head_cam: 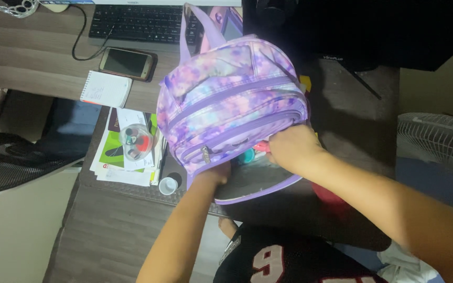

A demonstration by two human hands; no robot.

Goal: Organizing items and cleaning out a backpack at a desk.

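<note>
Both hands (289, 149) grip backpack (232, 99), maybe.

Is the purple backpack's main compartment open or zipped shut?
Open: the backpack gapes at its lower edge, the right hand reaching inside, the left hand holding the rim.

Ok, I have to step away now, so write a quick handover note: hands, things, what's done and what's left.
Left hand: grips the lower edge of the purple backpack, steadying it on the desk.
Right hand: at the open main compartment, fingers partly inside; contents mostly hidden, something teal and pink shows.
Nearby: phone, notepad, paper stack, small white cup, keyboard.
Done: main zip is open.
Left: front pockets are zipped shut; whatever is inside is not out yet.
</note>
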